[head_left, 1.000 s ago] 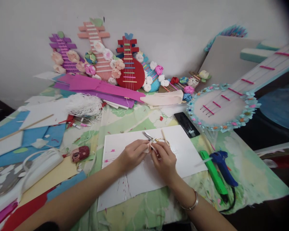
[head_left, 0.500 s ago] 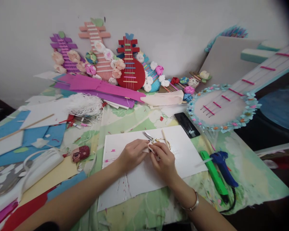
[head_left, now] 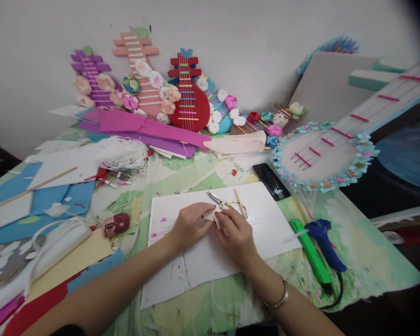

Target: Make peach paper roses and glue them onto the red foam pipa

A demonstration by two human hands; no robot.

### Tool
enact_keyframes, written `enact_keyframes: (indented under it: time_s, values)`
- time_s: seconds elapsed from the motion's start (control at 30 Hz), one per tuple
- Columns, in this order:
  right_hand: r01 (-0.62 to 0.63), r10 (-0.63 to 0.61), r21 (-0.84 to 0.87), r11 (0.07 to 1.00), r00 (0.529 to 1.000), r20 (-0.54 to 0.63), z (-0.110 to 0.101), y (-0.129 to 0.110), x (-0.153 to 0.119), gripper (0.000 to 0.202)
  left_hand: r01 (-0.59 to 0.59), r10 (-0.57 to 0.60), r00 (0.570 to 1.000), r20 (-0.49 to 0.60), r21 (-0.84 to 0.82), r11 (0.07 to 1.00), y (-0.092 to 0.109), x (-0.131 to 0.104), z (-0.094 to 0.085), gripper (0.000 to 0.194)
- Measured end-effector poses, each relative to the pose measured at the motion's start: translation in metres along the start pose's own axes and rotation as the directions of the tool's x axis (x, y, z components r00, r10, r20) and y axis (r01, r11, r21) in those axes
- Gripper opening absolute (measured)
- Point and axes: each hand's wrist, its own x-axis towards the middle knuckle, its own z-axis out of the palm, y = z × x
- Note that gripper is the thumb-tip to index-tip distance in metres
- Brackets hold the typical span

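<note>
Over a white sheet (head_left: 203,261) marked with pink streaks, my two hands meet near its middle. My left hand (head_left: 192,225) and my right hand (head_left: 236,235) both pinch a small pale piece of paper (head_left: 212,215) between their fingertips. Fingers cover much of the piece, so its shape is unclear. Just beyond the fingertips lie gold-handled scissors (head_left: 220,201), blades pointing away to the left. A thin wooden stick (head_left: 238,201) rests across their handles. A bracelet (head_left: 283,295) circles my right wrist.
Right of the sheet are a green utility knife (head_left: 311,254), a blue glue gun (head_left: 325,245) and a black phone (head_left: 271,181). A flower-edged paper instrument (head_left: 322,156) stands behind them. White string (head_left: 122,151), a red computer mouse (head_left: 116,225) and craft sheets (head_left: 52,198) occupy the left.
My fingers have shifted slightly around the pale piece, and more of it shows between the hands. The scissors, stick and sheet stay in place.
</note>
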Motion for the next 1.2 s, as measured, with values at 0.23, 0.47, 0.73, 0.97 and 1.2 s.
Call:
enact_keyframes:
  time_s: [0.23,0.47,0.73,0.97,1.2]
  values:
    - [0.026,-0.026,-0.081,0.996,1.0,-0.001,0.001,0.001,-0.001,0.02,-0.022,0.024,0.999,0.024,-0.067,0.997,0.003,0.003,0.0,0.026]
    - [-0.021,0.022,-0.052,0.998,1.0,0.01,0.0,0.0,0.001,0.014,-0.085,0.087,0.996,0.033,-0.047,0.995,0.003,0.001,0.001,0.025]
    - [-0.087,0.089,-0.03,0.996,0.994,0.069,0.0,-0.002,0.003,0.01,-0.148,0.149,0.987,0.066,-0.024,0.989,0.001,-0.002,0.004,0.023]
    - [-0.179,0.158,0.186,0.966,0.98,0.123,-0.006,-0.002,0.01,0.015,0.206,-0.191,0.975,0.117,-0.138,0.969,0.004,0.006,0.001,0.015]
    - [-0.498,0.376,0.417,0.76,0.861,0.343,-0.003,0.009,0.006,0.049,0.607,-0.586,0.794,0.163,-0.269,0.748,0.001,0.015,0.0,0.002]
